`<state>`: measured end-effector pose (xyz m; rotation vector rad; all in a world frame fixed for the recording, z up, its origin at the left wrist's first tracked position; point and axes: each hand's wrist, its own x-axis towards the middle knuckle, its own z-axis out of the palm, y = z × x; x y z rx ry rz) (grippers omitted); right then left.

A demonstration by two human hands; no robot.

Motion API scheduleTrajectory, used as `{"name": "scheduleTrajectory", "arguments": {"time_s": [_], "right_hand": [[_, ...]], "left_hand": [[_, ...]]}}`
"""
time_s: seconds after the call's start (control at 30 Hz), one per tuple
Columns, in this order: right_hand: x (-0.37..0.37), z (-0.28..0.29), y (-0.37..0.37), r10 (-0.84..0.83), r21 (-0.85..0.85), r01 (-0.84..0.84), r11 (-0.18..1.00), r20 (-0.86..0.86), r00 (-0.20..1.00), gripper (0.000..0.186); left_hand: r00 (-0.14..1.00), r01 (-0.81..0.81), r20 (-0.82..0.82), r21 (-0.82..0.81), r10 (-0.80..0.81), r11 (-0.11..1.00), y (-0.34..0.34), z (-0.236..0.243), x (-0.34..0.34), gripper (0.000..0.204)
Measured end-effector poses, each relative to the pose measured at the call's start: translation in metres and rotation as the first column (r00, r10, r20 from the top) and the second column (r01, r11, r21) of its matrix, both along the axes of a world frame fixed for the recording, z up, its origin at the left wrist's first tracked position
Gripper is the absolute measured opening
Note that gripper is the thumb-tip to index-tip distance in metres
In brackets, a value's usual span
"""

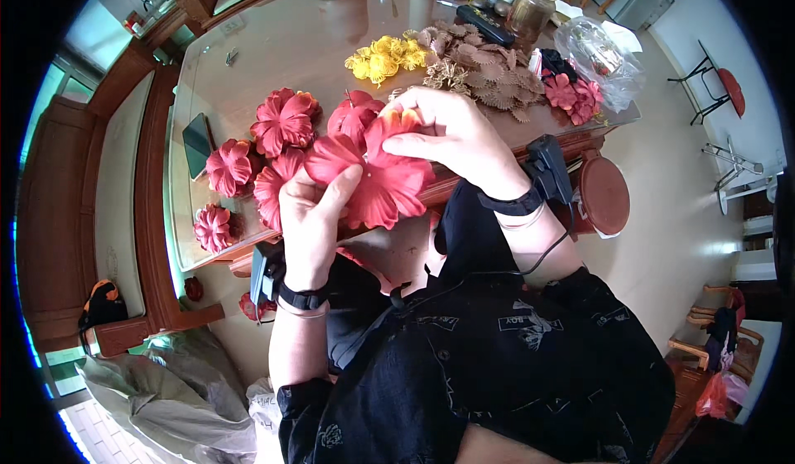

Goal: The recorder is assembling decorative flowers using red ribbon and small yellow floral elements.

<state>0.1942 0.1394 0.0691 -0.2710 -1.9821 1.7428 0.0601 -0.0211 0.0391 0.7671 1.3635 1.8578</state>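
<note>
Between my two hands, over the table's front edge, is a large red fabric flower petal layer (385,184) with a small pale spot at its middle. My left hand (315,216) pinches its left side, thumb on top near the centre. Across the upper right part, my right hand (451,137) grips a petal with an orange-tinged edge between thumb and fingers. Stacked red artificial flowers (283,123) lie just left of my hands, with smaller ones (229,168) farther left. Another red flower (352,116) sits right behind the held one, partly hidden.
Yellow flower centres (385,58) and a heap of brown leaf-like pieces (484,67) lie at the back of the glass-topped table (273,46). A dark phone (198,145) rests at the left. Jars (532,4) and a clear plastic bag (609,62) stand at back right; a round stool (604,192) is below.
</note>
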Motion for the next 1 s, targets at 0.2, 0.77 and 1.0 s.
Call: {"name": "scheduleTrajectory", "arguments": {"time_s": [0.2,0.77,1.0], "right_hand": [[-0.026,0.007,0.017,-0.187,0.178,0.206,0.962,-0.119,0.975,0.028],[-0.053,0.008,0.043,-0.315,0.358,0.372,0.857,-0.208,0.926,0.031],[-0.054,0.009,0.046,-0.306,0.354,0.355,0.865,-0.189,0.933,0.03]], "left_hand": [[0.999,0.031,0.032,0.066,-0.033,0.997,0.03,0.022,-0.024,0.009],[0.988,0.134,0.055,0.113,-0.141,0.985,0.062,0.03,-0.056,0.014],[0.99,0.116,0.071,0.123,-0.125,0.986,0.064,0.028,-0.056,0.014]]}}
